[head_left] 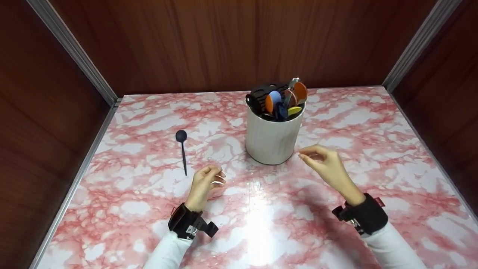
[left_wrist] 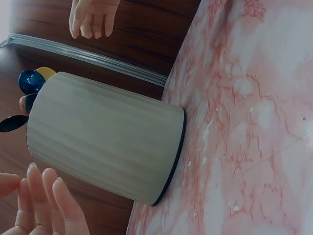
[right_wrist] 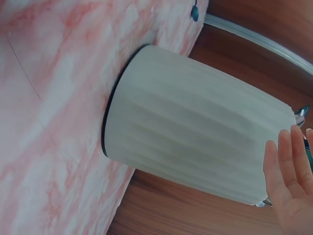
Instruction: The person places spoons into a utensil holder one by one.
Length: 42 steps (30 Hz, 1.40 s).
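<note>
A ribbed off-white utensil holder (head_left: 272, 140) stands upright on the table, packed with several utensils: an orange spoon (head_left: 300, 92), a yellow one (head_left: 294, 110), dark blue and black ones, and a black slotted piece. On the left lies a dark spoon (head_left: 181, 136), its handle toward me. My left hand (head_left: 201, 185) hovers between that spoon and the holder, fingers loosely bent, holding nothing. Close to the holder's lower right side is my right hand (head_left: 325, 164), also holding nothing, thumb and fingers relaxed. In the left wrist view, the left fingers (left_wrist: 36, 196) appear beside the holder.
The table (head_left: 149, 209) has a pink and white marbled top. Brown wood-grain panels (head_left: 239, 45) wall it in at the back and both sides, with metal strips (head_left: 74, 48) along the corners.
</note>
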{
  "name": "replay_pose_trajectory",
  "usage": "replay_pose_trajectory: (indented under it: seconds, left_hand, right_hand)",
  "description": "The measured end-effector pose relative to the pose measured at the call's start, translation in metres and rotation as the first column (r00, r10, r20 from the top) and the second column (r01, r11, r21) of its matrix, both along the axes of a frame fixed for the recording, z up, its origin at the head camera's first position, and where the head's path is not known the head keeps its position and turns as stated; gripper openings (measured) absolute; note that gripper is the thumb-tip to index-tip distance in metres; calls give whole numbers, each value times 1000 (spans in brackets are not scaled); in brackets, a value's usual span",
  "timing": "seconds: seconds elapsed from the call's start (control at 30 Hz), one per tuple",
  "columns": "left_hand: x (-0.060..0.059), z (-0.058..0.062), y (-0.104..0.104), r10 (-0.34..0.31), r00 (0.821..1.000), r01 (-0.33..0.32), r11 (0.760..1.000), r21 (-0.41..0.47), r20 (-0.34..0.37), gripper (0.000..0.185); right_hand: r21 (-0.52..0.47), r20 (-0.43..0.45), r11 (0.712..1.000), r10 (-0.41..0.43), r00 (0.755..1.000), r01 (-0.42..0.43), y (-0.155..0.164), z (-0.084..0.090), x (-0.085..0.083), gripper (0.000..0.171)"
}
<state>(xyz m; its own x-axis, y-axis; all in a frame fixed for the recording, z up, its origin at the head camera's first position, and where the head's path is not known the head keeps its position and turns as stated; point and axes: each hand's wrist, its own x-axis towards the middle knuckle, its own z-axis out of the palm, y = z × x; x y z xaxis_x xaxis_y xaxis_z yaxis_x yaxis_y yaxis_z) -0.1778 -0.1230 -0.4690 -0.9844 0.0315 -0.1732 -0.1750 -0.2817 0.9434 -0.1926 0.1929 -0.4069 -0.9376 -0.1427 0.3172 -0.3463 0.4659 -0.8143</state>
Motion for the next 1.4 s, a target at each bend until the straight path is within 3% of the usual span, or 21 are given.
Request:
replay_pose_trajectory:
  seconds: [0.37, 0.6, 1.07, 1.4]
  left_hand:
    - [-5, -2, -6, 45, 999, -44, 998, -36, 26, 9]
    - [-10, -3, -14, 44, 999, -42, 997, -71, 25, 9]
    - [-28, 1, -26, 76, 994, -62, 983, -173, 73, 14]
    - [-52, 12, -51, 73, 990, -34, 954, -298, 119, 20]
  right_hand:
    - [-44, -23, 999, -7, 1000, 6, 2, -19, 11, 13]
    - [-59, 27, 998, -1, 1000, 3, 5, -25, 15, 15]
    - [-71, 103, 997, -6, 995, 14, 9, -26, 24, 15]
    - [-81, 111, 997, -9, 994, 18, 14, -29, 27, 15]
